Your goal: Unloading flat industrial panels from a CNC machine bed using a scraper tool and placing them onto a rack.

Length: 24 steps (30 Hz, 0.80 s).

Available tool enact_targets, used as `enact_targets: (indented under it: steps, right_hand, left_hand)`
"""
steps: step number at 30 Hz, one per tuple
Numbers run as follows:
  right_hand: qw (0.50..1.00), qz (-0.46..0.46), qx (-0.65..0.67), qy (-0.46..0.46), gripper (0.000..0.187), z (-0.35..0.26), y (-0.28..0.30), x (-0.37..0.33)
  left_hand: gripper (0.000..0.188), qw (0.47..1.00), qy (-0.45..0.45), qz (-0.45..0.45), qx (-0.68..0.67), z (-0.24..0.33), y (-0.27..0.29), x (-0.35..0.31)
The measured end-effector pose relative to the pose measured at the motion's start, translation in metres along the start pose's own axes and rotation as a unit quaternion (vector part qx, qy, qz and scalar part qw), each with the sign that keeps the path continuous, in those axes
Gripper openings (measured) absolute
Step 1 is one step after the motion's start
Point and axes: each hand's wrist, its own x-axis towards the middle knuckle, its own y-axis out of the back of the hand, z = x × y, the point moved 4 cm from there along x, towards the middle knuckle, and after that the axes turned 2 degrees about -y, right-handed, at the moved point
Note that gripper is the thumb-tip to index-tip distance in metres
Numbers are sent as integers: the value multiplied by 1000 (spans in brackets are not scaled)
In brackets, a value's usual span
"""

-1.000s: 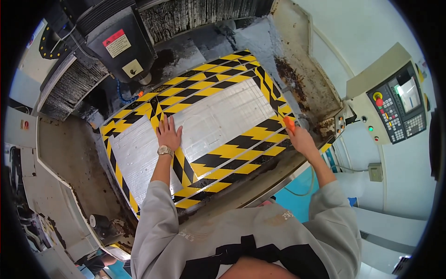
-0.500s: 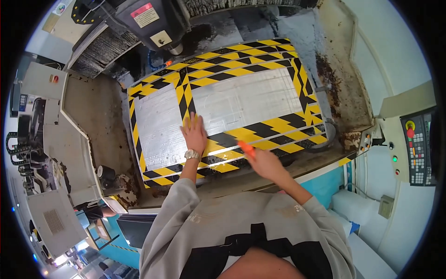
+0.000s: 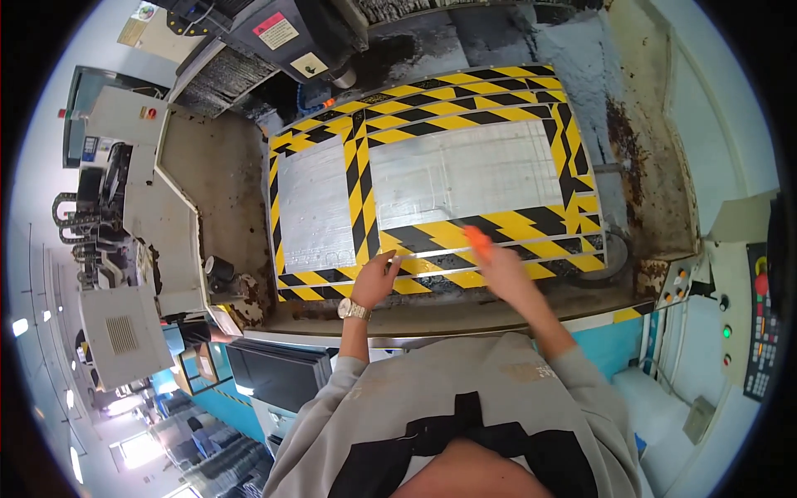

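Observation:
A flat metal plate (image 3: 465, 170) with a smooth, shiny surface lies before me, its borders and a cross strip covered in yellow-and-black striped tape (image 3: 361, 191). My right hand (image 3: 505, 270) grips an orange-handled tool (image 3: 477, 241) over the plate's near half. From the handle a thin, blurred shank points up and left; its tip is unclear. My left hand (image 3: 375, 282), with a watch on the wrist, is at the near tape border, left of the tool. Its fingers are bent, thumb and fingertips close together; whatever may be between them is too small to name.
A dark machine spindle head (image 3: 290, 37) hangs over the far left. Rusty enclosure walls (image 3: 647, 158) stand on both sides. A control panel (image 3: 751, 324) is at the right, and a black cylinder (image 3: 218, 268) sits at the left. The enclosure's front ledge (image 3: 415, 339) runs before my body.
My left hand has come off its flat, spread pose on the plate and drawn nearer, fingers bending. My right hand keeps the orange-handled tool and has moved slightly. The head view has shifted.

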Motion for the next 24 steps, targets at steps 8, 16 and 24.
enact_targets:
  steps: [8, 16, 24]
  right_hand:
    - [996, 41, -61, 58, 44, -67, 5, 137]
    - [964, 193, -171, -61, 48, 69, 133, 105]
    - [945, 192, -244, -105, 50, 112, 156, 10]
  left_hand:
    - [39, 978, 54, 5, -200, 116, -14, -40]
    - [34, 933, 79, 40, -348, 83, -26, -82]
    - [34, 955, 0, -14, -298, 92, 0, -82]
